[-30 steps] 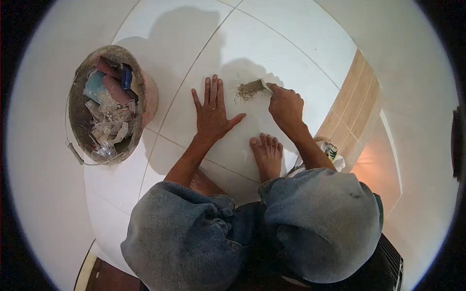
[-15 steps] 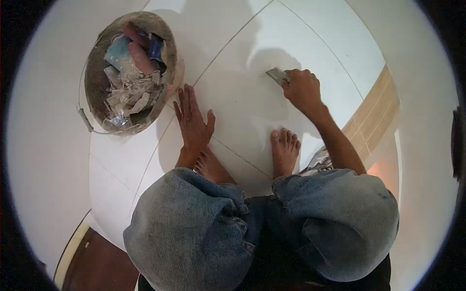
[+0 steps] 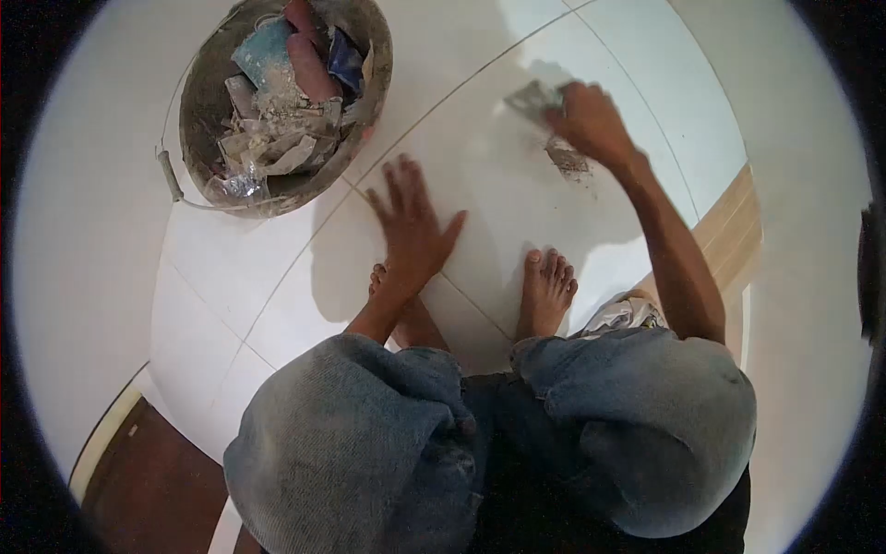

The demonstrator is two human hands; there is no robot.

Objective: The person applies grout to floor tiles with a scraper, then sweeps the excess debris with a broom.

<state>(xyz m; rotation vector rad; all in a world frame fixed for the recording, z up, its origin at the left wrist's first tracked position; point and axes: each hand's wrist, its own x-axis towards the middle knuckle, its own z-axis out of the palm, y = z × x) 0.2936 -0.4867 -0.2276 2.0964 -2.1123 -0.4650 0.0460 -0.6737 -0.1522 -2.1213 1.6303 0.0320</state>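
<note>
hands first: right hand was clenched on a scraper at upper right, beside grey crumbs. left hand lay released, flat on the floor mid-frame. the scraper looked light and stiff, best gripped by its handle.

The floor is glossy white tile crossed by thin grey grout lines. A grey-brown smear speckles one tile beside the dull grey scraper. The bucket is crusted grey-brown, filled with scraps of pale blue, dusty pink, dark blue and dirty white. The jeans are faded blue, dusted grey. A tan wood-grain strip runs at right; a dark brown patch with a cream edge sits lower left.
</note>
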